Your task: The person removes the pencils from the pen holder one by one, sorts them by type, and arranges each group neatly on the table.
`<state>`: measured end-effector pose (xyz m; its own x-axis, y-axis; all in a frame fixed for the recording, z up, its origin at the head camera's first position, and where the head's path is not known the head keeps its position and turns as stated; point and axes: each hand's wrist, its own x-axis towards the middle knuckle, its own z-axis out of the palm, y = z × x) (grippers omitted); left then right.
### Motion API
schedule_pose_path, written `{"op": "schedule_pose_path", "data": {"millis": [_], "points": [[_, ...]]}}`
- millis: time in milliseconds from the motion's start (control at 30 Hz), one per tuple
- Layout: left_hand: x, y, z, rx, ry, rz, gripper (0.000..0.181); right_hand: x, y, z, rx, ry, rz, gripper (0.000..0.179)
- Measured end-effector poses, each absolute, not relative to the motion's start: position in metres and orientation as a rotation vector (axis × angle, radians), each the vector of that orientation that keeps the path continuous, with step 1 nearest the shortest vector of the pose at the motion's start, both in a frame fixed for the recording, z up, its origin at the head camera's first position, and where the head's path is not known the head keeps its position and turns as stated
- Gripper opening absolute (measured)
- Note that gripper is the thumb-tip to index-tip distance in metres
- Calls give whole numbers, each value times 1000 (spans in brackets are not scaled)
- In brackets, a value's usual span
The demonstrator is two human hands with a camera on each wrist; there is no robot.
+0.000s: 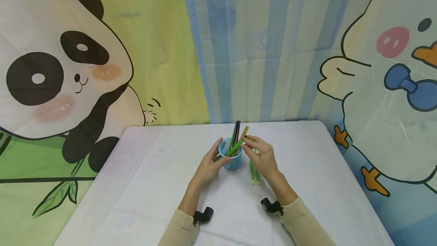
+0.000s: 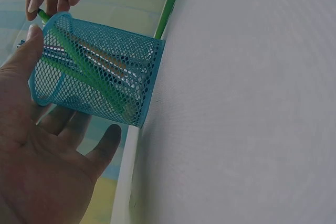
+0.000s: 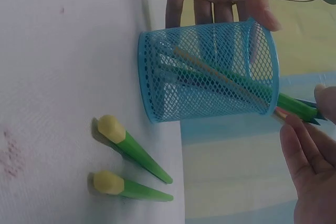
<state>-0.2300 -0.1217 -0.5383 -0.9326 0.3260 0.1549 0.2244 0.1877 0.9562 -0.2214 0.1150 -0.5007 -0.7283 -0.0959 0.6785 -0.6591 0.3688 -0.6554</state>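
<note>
A light blue mesh pen cup (image 1: 233,164) stands upright on the table, with several green, dark and brownish sticks like pens or pencils leaning in it. My left hand (image 1: 208,165) holds the cup from its left side, thumb at the rim and fingers behind the mesh, as the right wrist view shows. Over the cup's right rim, my right hand (image 1: 262,155) pinches the upper end of a thick green pen (image 1: 235,147), whose lower part slants down inside the mesh. Two more green pens (image 3: 140,157) with pale yellow ends lie beside the cup, under my right hand.
The white-covered table (image 1: 146,185) reaches back to a hanging cloth (image 1: 246,48) printed with stripes, a panda and a white bird. Black camera mounts (image 1: 203,215) sit on both wrists, close over the tabletop.
</note>
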Motion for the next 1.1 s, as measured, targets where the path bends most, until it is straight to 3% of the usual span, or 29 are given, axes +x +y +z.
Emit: {"op": "schedule_pose_path", "data": {"millis": [233, 1100], "points": [[-230, -122, -539, 555, 2368, 1861, 86, -223, 110, -506, 641, -2079, 1345, 34], [-231, -121, -539, 568, 2370, 1876, 85, -228, 98, -519, 524, -1925, 1367, 21]]}}
